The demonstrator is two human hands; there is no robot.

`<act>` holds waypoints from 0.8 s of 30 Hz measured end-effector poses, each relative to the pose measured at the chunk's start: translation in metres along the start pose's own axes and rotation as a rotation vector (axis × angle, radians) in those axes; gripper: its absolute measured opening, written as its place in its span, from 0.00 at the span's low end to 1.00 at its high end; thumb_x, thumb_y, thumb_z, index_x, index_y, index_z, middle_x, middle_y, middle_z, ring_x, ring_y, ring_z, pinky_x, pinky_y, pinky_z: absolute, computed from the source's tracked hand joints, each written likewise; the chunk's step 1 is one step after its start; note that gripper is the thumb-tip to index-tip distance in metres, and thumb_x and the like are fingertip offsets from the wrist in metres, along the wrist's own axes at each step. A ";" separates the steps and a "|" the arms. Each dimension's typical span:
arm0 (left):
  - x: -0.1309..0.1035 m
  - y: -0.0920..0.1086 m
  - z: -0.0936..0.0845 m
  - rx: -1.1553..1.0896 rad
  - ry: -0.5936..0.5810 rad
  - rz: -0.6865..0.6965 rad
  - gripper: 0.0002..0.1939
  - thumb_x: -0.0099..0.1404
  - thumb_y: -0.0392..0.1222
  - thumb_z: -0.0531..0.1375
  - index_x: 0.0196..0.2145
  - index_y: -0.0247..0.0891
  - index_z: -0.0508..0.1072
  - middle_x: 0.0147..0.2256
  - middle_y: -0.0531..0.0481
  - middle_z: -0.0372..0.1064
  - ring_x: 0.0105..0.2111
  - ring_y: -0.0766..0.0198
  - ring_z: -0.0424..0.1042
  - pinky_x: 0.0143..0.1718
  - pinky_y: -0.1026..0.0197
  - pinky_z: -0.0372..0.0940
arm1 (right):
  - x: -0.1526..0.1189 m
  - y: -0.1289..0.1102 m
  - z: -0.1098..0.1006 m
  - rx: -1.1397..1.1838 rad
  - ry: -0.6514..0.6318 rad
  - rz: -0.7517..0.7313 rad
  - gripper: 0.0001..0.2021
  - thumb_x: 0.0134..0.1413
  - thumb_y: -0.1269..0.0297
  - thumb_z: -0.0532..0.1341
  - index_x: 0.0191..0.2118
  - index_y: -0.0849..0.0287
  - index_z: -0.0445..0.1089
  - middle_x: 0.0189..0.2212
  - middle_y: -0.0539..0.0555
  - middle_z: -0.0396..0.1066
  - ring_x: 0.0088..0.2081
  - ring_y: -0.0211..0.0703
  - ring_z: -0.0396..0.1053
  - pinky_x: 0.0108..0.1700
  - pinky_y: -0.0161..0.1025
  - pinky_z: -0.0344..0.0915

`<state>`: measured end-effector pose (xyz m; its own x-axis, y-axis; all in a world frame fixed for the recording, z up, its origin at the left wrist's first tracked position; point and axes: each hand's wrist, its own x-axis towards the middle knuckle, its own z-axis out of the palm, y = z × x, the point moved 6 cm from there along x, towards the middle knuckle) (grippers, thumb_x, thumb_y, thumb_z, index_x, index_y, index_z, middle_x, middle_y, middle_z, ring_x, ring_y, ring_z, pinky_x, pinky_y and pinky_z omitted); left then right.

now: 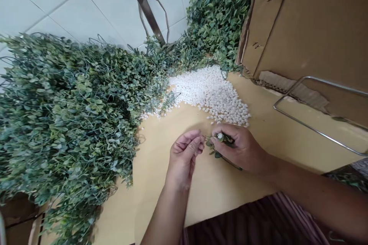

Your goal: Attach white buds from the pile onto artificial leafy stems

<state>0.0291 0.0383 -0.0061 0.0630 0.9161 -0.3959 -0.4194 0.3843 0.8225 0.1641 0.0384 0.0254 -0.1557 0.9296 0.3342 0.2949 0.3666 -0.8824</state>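
Note:
Over the tan tabletop [163, 153] my two hands nearly meet. My right hand [240, 147] is closed around an artificial leaf sprig [218, 155], its green leaves poking out between and below the fingers. A small white bead [220, 136] shows at the sprig, by the thumb and forefinger. Just left of it, my left hand [186, 147] is pinched, thumb against the curled fingers, close to the sprig's tip. Whatever those fingertips hold, if anything, is too small to make out. Beyond the hands lies a spread pile of white beads [201, 86].
A large heap of artificial greenery [71, 122] covers the left side, and more greenery [221, 15] is piled at the back. A cardboard box [310, 26] stands at the right, with a bent metal wire frame [319, 124] before it. A metal strip [151, 17] leans near the tiled wall [94, 7].

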 end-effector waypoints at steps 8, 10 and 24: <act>0.004 0.006 -0.009 0.153 0.080 0.168 0.09 0.43 0.36 0.69 0.25 0.36 0.76 0.26 0.51 0.76 0.27 0.69 0.72 0.32 0.67 0.67 | 0.002 0.001 0.005 0.036 -0.049 0.104 0.06 0.50 0.69 0.54 0.24 0.60 0.62 0.18 0.47 0.60 0.22 0.33 0.59 0.25 0.30 0.58; 0.005 0.008 -0.008 0.240 0.060 0.226 0.09 0.44 0.36 0.69 0.27 0.36 0.76 0.27 0.50 0.76 0.28 0.67 0.73 0.33 0.65 0.67 | 0.003 0.002 0.007 0.038 -0.063 0.124 0.06 0.50 0.69 0.54 0.24 0.60 0.63 0.19 0.47 0.61 0.22 0.33 0.59 0.25 0.30 0.58; -0.011 0.031 0.010 0.843 -0.063 0.775 0.09 0.54 0.30 0.61 0.33 0.38 0.76 0.29 0.51 0.77 0.28 0.68 0.73 0.31 0.66 0.67 | 0.004 0.003 0.011 -0.014 -0.035 0.128 0.05 0.46 0.72 0.55 0.22 0.61 0.62 0.17 0.46 0.59 0.21 0.32 0.58 0.24 0.29 0.55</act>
<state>0.0247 0.0415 0.0274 0.1080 0.9350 0.3379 0.3728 -0.3532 0.8581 0.1545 0.0433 0.0205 -0.1493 0.9668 0.2073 0.3274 0.2462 -0.9122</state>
